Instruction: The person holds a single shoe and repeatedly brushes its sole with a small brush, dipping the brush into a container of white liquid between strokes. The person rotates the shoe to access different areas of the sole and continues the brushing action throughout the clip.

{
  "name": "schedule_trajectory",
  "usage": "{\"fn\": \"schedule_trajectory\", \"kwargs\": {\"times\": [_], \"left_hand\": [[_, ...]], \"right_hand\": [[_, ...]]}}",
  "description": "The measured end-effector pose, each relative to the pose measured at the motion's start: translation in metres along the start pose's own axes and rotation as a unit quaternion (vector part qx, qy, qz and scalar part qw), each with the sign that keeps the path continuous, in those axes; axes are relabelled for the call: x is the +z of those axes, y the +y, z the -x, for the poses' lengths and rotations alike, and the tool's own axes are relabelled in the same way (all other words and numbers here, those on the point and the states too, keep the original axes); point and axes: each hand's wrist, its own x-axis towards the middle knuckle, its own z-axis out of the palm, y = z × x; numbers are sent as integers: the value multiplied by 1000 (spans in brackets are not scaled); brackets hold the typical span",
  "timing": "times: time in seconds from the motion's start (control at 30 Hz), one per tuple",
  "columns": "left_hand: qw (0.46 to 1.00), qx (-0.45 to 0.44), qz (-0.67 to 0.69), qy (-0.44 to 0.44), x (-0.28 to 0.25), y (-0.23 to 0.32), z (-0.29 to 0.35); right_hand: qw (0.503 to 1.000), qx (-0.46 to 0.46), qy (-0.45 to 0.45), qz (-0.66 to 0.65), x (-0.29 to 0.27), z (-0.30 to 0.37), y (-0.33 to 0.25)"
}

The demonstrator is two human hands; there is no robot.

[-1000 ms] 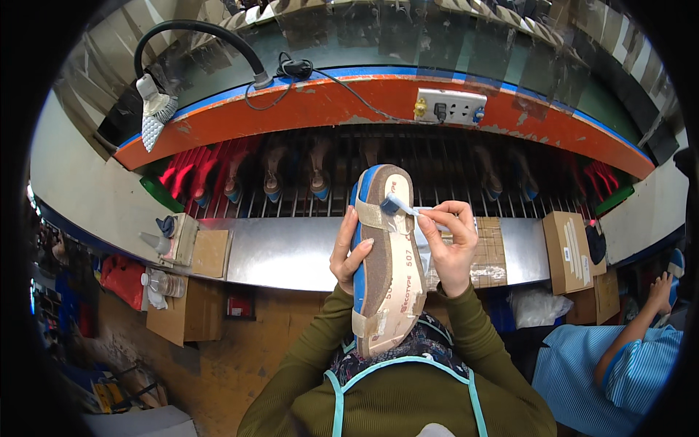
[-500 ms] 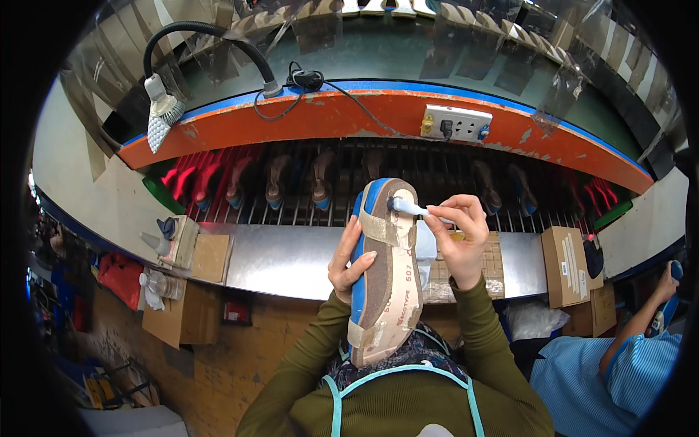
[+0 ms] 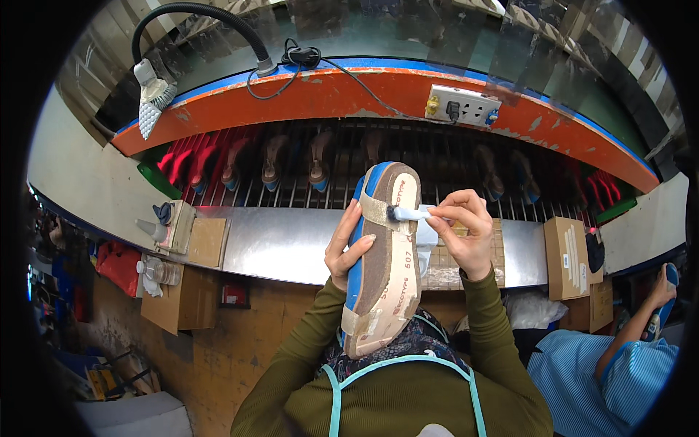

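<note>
My left hand grips the left side of a lasted sandal, fingers along its edge and thumb on the brown rim. The sandal stands tilted lengthwise before me, its underside showing a pale middle, brown border and blue side. Beige strap ends fold over the border near its far end and near its close end. Between the thumb and fingers of my right hand is a small brush with a whitish handle. Its dark tip touches the underside beside the far strap.
Ahead, several sandals on lasts lie on a rack of metal bars beneath an orange beam with a socket strip. A metal ledge runs before it. Cardboard boxes flank both sides. A co-worker's blue-clad arm is at right.
The brush tip has moved from near the sandal's far end down to beside the far strap. My left hand keeps its hold on the sandal. The whole view has shifted slightly.
</note>
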Motion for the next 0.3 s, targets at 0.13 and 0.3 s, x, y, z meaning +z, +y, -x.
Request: {"fn": "schedule_trajectory", "kwargs": {"times": [0.13,0.3], "left_hand": [[1000,1,-7,-18,-1,-5,5],[998,37,-11,-55,-1,-13,0]], "right_hand": [[1000,-21,-5,13,-2,4,3],[998,-22,-55,2,-12,3,7]]}}
